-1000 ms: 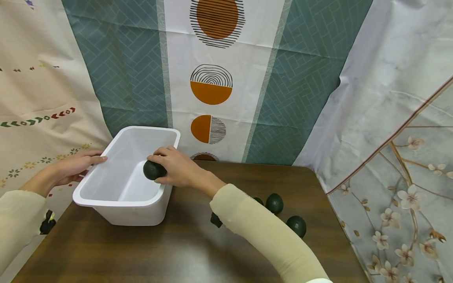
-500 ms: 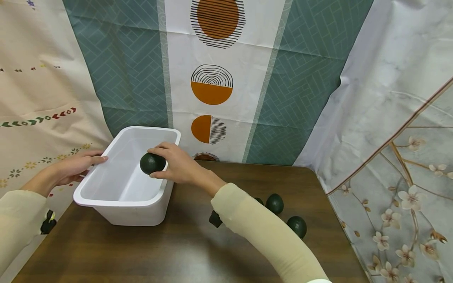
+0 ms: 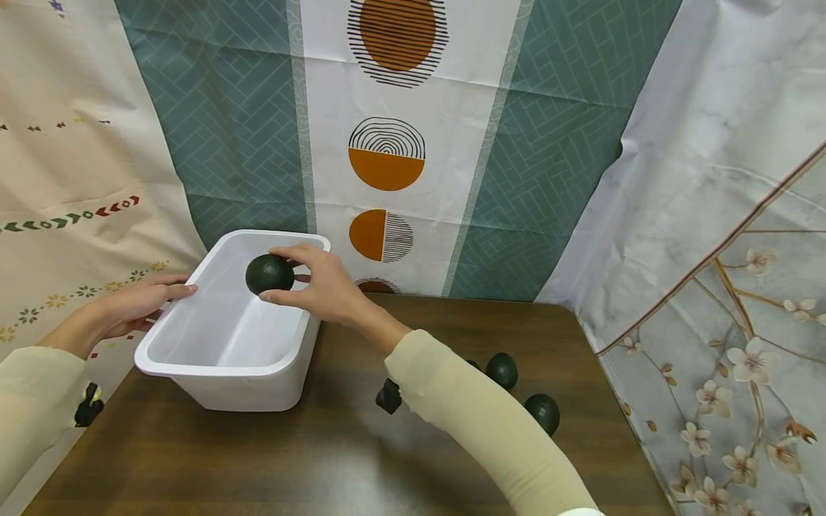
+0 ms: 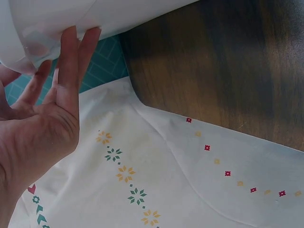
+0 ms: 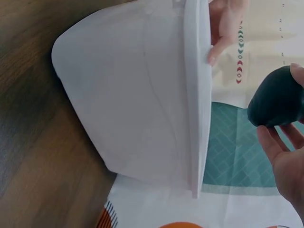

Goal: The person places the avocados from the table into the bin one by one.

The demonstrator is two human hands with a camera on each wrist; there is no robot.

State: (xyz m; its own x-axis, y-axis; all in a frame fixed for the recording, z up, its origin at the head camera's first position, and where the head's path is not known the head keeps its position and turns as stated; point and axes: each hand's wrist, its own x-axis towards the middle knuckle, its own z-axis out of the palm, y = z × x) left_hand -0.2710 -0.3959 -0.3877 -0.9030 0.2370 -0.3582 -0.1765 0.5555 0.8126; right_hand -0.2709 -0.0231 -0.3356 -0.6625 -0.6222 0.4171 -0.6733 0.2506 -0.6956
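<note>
My right hand (image 3: 325, 282) holds a dark green avocado (image 3: 266, 275) between thumb and fingertips, over the opening of a white plastic tub (image 3: 216, 372). In the right wrist view the avocado (image 5: 275, 97) is beyond the tub's rim (image 5: 192, 95), thumb on one side and fingers on the other. My left hand (image 3: 132, 307) grips the tub's left rim, thumb over the edge and fingers against the outside. The left wrist view shows the fingertips of that left hand (image 4: 52, 102) on the tub's outer wall (image 4: 109, 14). The white inside of the tub shows below the avocado.
The tub stands at the left of a brown wooden table (image 3: 335, 444). Two avocados, one at the back (image 3: 502, 370) and one nearer (image 3: 542, 413), lie to the right, with another mostly hidden by my right sleeve (image 3: 477, 430). Patterned cloths (image 3: 245, 129) hang behind.
My right hand has lifted the avocado a little higher and moved it slightly left over the tub. The left hand and the tub have stayed in place.
</note>
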